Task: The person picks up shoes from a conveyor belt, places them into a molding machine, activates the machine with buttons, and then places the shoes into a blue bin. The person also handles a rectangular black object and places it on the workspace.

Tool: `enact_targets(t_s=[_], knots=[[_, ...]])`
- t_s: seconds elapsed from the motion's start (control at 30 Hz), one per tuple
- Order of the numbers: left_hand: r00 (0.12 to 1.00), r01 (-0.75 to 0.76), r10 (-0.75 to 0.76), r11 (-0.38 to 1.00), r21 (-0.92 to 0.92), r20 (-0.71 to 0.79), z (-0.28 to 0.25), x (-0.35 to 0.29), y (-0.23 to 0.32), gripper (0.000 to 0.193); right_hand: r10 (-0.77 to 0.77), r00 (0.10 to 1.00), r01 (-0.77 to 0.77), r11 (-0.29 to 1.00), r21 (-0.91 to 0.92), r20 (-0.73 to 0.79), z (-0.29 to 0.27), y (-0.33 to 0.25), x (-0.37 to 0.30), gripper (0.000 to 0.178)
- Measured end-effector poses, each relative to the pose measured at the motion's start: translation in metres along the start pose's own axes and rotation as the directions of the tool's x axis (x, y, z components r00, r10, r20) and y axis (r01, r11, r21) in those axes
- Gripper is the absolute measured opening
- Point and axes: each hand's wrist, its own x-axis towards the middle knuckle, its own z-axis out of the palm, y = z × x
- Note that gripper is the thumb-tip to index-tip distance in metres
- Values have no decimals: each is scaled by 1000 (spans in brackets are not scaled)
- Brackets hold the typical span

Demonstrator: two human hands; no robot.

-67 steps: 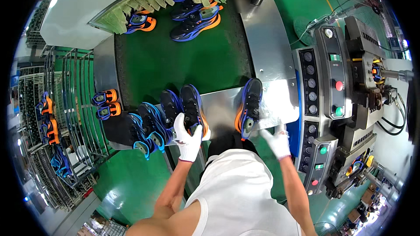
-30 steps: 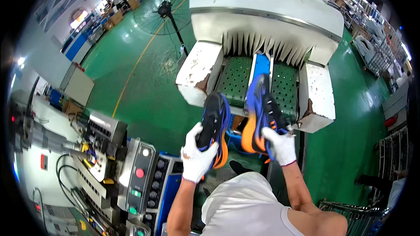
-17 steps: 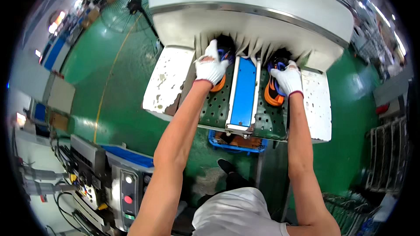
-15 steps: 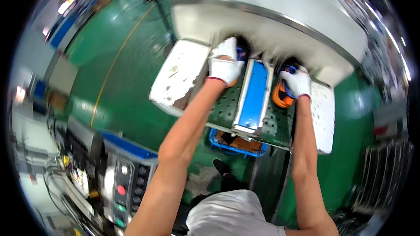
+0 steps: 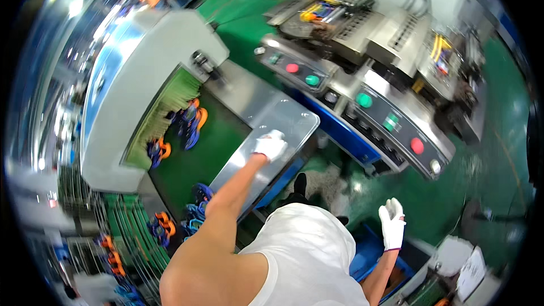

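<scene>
Left hand (image 5: 270, 145) outstretched, loosely curled, empty, over steel plate (image 5: 266, 136), right hand (image 5: 392, 224) lowered, open, empty

We see white knitted cloth gloves on our left hand (image 5: 270, 145) and right hand (image 5: 391, 225), the left resting on a smooth, brushed grey metal shelf (image 5: 283, 122) beside a matt green conveyor belt (image 5: 212, 144).

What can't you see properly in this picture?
- Head view: the shoes on the green belt are blurred by motion.
- The left hand covers its spot on the metal plate.
- The right hand seems empty; its palm side is hidden.
- Button labels: too small.
</scene>
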Motion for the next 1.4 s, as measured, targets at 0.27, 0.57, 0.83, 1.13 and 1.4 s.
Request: enact_targets(t_s=[0.27, 0.57, 0.83, 1.13, 1.4], knots=[[464, 700, -835, 551, -454, -296, -56, -96, -300, 74, 119, 963, 44, 814, -579, 240, 111, -19, 62, 61], [364, 740, -874, 481, -470, -322, -71, 18, -399, 75, 374, 894, -70, 659, -749, 246, 161, -27, 88, 72], [474, 352, -624, 781, -516, -621, -36, -28, -396, 24, 251, 686, 329, 730, -599, 683, 341, -102, 115, 66], [921, -225, 57, 886, -406, -386, -115, -44, -134, 23, 200, 292, 913, 232, -335, 935, 517, -202, 79, 40], [740, -658, 439, 632, -410, -510, -228, 60, 24, 52, 56, 613, -164, 985, 57, 788, 335, -211, 143, 40]])
